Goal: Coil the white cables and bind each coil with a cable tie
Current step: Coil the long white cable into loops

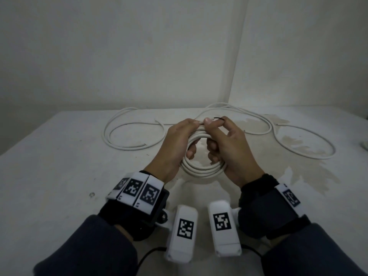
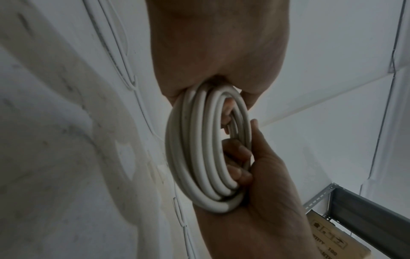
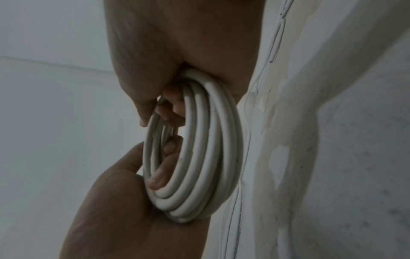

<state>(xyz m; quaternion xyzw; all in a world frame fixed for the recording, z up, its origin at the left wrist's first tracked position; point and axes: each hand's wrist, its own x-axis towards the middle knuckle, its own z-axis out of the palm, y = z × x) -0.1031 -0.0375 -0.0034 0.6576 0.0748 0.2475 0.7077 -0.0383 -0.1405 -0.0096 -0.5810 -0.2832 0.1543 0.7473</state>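
Fingers of the left hand [image 1: 175,144] and right hand [image 1: 229,148] curl through the white cable coil [image 1: 201,169]; the right fingertips pinch a black cable tie [image 1: 219,118] at its top.

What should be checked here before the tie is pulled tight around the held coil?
1. Coil gripped by left hand: ok.
2. Right hand also holds it: ok.
3. Turns lying together, none slipping out: ok.
4. Black cable tie at right fingertips: ok.
5. Tie looped around the bundle: cannot tell.
6. Loose cables on the table apart from the coil: ok.
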